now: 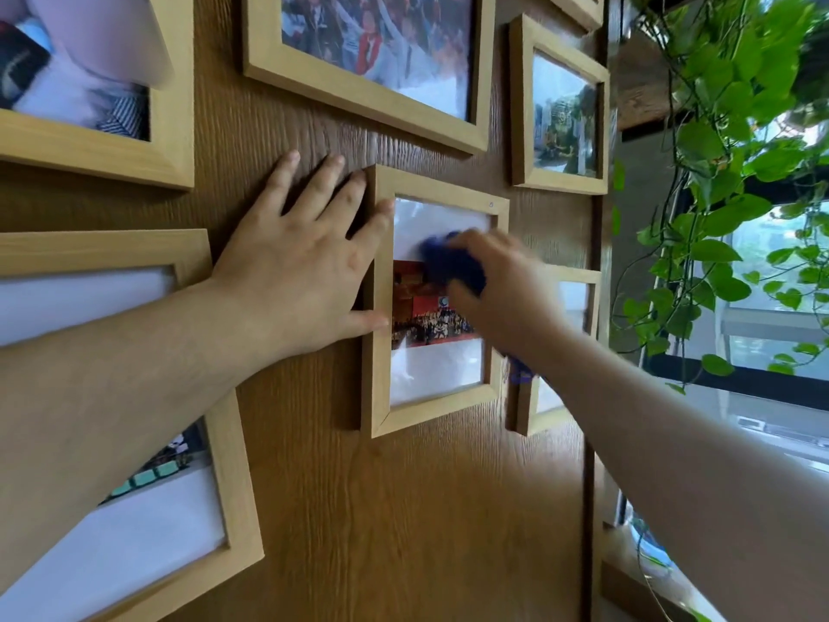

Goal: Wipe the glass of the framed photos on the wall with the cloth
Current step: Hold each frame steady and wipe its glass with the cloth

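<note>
Cloth: dark blue, bunched, pressed on the glass of the small centre frame, over the upper half, at the top edge of the red photo. Right hand closed around it from the right; hand and cloth are motion-blurred, so exact finger grip is hard to read. A blue scrap, probably a tail of the same cloth, shows below the right wrist near the frame's lower right corner.

Left hand: flat, fingers spread, palm on the wall. Fingertips and thumb touch the frame's left rail, index tip reaching the glass edge at the top left corner.

The frame is light wood, portrait, roughly mid-wall. More light wood frames surround it: a big one above, one at upper right, one just right, mostly behind the right arm, three along the wall's left edge.

Wall is brown wood-grain panel. Past its right edge: trailing green vine and a window.
</note>
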